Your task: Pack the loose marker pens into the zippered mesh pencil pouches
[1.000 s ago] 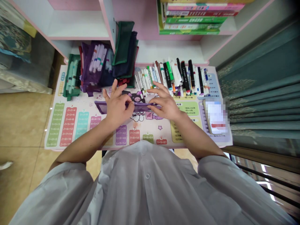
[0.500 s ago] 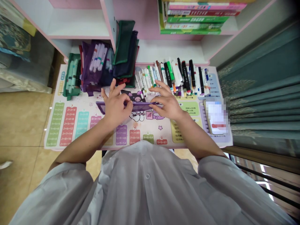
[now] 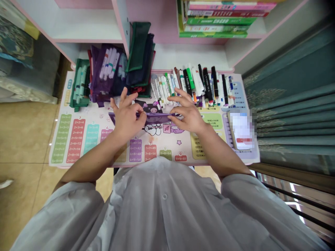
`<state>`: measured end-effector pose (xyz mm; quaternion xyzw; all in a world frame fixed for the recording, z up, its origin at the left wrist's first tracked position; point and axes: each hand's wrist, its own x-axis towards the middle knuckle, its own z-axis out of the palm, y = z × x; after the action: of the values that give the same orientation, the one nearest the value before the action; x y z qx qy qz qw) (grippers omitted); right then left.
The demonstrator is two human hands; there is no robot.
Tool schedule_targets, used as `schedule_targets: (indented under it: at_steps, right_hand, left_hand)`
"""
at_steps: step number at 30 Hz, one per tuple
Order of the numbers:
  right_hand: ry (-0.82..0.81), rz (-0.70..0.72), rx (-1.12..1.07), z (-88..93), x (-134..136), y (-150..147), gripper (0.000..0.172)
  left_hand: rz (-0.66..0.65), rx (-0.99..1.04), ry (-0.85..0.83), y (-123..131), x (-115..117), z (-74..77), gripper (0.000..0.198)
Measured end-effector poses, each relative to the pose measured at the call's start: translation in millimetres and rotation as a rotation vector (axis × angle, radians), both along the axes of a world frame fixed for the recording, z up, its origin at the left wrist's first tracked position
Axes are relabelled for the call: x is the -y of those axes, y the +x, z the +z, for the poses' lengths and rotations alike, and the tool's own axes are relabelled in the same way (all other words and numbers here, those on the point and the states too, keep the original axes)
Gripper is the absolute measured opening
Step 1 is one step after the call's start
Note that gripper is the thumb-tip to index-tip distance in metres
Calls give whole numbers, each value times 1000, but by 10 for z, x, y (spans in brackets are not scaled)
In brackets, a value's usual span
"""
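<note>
Pink shelving (image 3: pixel 117 21) backs a multiplication desk mat (image 3: pixel 162 146); a purple zip pouch (image 3: pixel 157 118) lies mid-mat. At its 9 o'clock, the left hand (image 3: pixel 127 120) pinches it; at 3 o'clock, the half-curled right hand (image 3: pixel 188 116) touches it, grip unclear.

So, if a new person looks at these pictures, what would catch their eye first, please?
The bare left hand and bare right hand hold a flat purple pouch at the centre of a colourful multiplication-table mat. Just beyond lies a long row of white and black marker pens, with dark green and purple fabric pouches to its left.
</note>
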<state>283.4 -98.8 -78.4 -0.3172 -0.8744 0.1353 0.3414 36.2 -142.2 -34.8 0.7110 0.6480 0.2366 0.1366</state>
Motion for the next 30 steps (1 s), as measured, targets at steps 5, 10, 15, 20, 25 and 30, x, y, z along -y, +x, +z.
schedule_targets:
  at_steps: [5, 10, 15, 20, 25, 30]
  right_hand:
    - [3, 6, 2, -1, -3, 6, 18]
    - [5, 12, -7, 0, -6, 7, 16]
    - [0, 7, 2, 7, -6, 11, 15]
    - [37, -11, 9, 12, -11, 17, 17]
    - [36, -16, 13, 14, -12, 15, 18]
    - [1, -12, 13, 27, -13, 11, 16]
  left_hand:
    - [6, 0, 14, -24, -6, -13, 12]
    - [9, 1, 11, -45, -15, -11, 13]
    - [13, -4, -3, -54, -24, 1, 12]
    - [32, -1, -3, -89, -42, 1, 13]
    - [34, -10, -23, -111, -52, 7, 14]
    - [40, -13, -41, -128, -60, 12, 12]
